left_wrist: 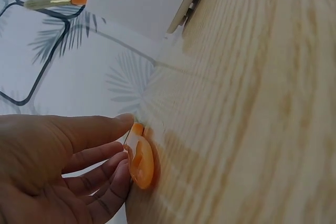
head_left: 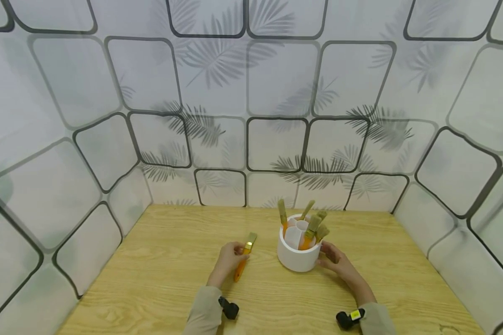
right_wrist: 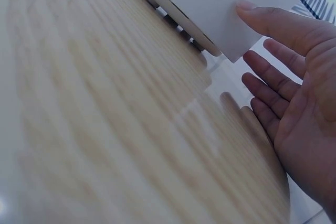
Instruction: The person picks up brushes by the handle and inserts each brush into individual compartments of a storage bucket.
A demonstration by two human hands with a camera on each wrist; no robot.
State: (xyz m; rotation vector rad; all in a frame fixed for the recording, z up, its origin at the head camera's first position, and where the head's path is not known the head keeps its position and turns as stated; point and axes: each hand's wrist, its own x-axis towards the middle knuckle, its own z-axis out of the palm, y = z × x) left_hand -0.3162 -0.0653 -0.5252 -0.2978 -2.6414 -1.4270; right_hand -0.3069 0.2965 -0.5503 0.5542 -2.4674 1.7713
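Observation:
A paintbrush [head_left: 241, 264] with an orange handle and pale bristles lies close to the tabletop, bristles pointing away from me. Thumb and fingers of my left hand [head_left: 230, 260] pinch it near the metal band; the left wrist view shows the orange handle end [left_wrist: 140, 163] beside those fingers. To the right stands a round white divided holder [head_left: 298, 260] with several similar brushes [head_left: 312, 226] upright in it, bristles up. My right hand [head_left: 337, 263] is at the holder's right side, its thumb touching the white wall [right_wrist: 226, 9] and its other fingers loosely bent.
The wooden table [head_left: 172, 260] has pale grain and meets patterned walls [head_left: 218, 153] at the back and both sides. Small dark strips show under the holder's base [right_wrist: 170, 20]. A black camera [head_left: 229, 309] sits on the left wrist, another [head_left: 347, 320] on the right.

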